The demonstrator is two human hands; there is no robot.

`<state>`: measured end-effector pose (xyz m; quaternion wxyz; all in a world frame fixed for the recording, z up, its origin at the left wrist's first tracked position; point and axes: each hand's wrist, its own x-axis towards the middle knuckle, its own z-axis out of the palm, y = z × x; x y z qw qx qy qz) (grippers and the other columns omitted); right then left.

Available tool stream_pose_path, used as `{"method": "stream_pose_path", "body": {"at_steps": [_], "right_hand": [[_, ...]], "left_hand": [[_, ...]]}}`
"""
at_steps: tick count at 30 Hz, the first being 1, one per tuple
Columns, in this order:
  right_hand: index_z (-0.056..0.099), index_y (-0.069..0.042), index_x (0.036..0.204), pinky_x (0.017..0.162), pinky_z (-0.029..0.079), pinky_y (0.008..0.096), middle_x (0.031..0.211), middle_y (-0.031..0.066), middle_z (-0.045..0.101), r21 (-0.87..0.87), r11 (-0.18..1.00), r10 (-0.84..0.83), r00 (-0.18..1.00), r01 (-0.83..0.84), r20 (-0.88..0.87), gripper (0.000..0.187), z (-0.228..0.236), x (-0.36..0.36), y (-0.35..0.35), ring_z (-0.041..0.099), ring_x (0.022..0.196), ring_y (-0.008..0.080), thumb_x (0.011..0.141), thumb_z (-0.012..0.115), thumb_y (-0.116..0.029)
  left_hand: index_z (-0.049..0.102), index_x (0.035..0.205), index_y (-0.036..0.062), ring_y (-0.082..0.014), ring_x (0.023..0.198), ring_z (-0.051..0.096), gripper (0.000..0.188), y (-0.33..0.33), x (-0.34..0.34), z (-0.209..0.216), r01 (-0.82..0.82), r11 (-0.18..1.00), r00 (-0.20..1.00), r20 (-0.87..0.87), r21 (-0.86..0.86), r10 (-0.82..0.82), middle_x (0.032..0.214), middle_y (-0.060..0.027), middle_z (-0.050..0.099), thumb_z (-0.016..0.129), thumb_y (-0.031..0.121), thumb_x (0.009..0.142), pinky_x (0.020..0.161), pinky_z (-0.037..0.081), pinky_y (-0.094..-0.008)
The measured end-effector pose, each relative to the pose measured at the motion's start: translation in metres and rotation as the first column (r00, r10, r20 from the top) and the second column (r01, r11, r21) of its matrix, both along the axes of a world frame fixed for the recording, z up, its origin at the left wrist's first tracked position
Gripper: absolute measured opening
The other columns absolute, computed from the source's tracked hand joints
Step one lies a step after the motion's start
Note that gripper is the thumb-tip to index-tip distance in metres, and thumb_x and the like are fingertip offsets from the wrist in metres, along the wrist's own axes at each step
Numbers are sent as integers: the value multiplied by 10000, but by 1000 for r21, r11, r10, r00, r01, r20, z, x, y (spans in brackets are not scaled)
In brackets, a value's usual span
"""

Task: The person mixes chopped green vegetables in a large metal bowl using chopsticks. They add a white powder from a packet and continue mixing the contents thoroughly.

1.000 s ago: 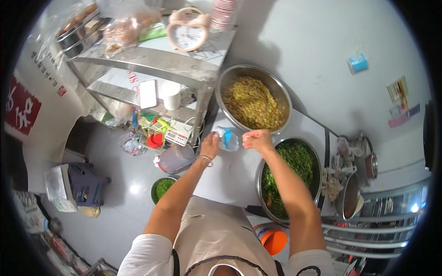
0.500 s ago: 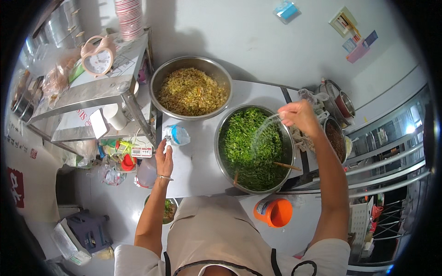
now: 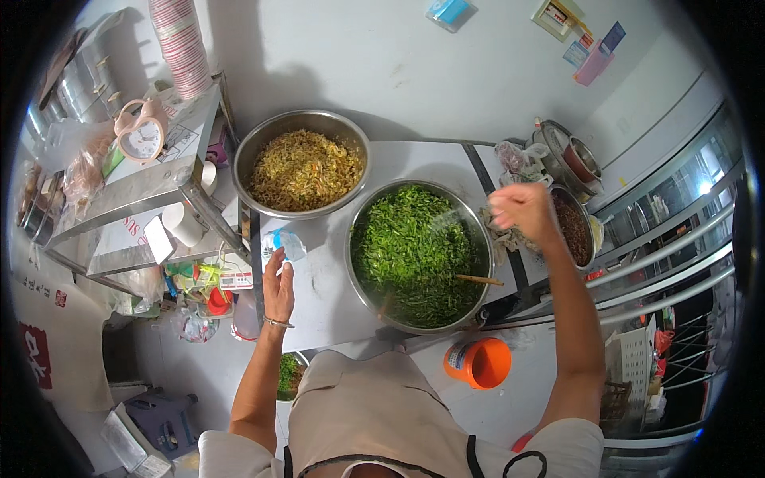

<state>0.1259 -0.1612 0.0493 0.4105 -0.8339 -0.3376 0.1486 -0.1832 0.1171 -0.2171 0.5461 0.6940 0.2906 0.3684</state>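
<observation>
A large steel bowl of chopped greens stands in front of me on the table. Over its right rim my right hand is raised with the fingers curled closed; what they hold is hidden and smeared. A pale, see-through streak hangs in the air between that hand and the greens. One wooden chopstick juts over the bowl's right rim. My left hand has its fingers stretched out, at the near edge of a clear and blue plastic bag; whether they touch is unclear.
Behind the bag stands a steel bowl of brownish-yellow chopped food. A metal shelf with a heart-shaped clock is at left. Several bowls, one with dark food, sit at right. Below the table edge is an orange bucket.
The whole view has shifted, so the bowls appear further left. My right hand is more curled, and the pale streak is shorter and fainter. My left hand stays beside the bag.
</observation>
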Motion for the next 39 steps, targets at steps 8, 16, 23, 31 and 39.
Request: {"method": "stream_pose_path", "body": {"at_steps": [8, 16, 23, 31, 39], "right_hand": [[690, 28, 924, 528, 535, 231, 764, 112, 693, -61, 989, 140, 982, -133, 128, 135, -26, 24, 29, 655, 589, 138, 849, 639, -72], [568, -116, 1194, 906, 463, 329, 1164, 157, 556, -407, 682, 714, 672, -607, 194, 466, -97, 18, -13, 570, 1034, 220, 771, 589, 77], [497, -174, 1291, 653, 540, 326, 1026, 103, 573, -465, 577, 730, 679, -672, -76, 672, -101, 47, -80, 627, 801, 149, 683, 749, -39], [612, -15, 780, 602, 422, 376, 775, 101, 461, -116, 776, 630, 771, -620, 94, 237, -161, 23, -107, 522, 648, 271, 821, 712, -227], [584, -4, 789, 538, 427, 268, 735, 37, 525, 68, 862, 506, 849, -502, -150, 210, -84, 56, -124, 536, 577, 100, 906, 604, -177]], "left_hand": [[470, 1323, 51, -220, 1129, 522, 427, -32, 6, 31, 34, 999, 999, -26, 41, -33, 1250, -130, 532, 527, 247, 949, 882, 456, -332], [504, 1277, 54, -192, 966, 591, 369, -85, 8, 99, 39, 990, 994, -105, 139, -24, 1177, -115, 563, 559, 152, 926, 792, 497, -299], [548, 1135, 75, -322, 774, 647, 369, -164, 33, 126, 405, 821, 732, -680, 402, -28, 1002, -151, 609, 600, 327, 870, 671, 531, -399], [704, 777, 57, -310, 747, 680, 175, -178, 109, 114, 704, 692, 151, -986, 160, 73, 771, -140, 687, 579, 180, 780, 634, 534, -421], [660, 832, 37, -322, 693, 673, 160, -165, 102, 205, 731, 618, 200, -957, 290, 212, 705, -155, 661, 540, 108, 753, 584, 523, -429]]}}
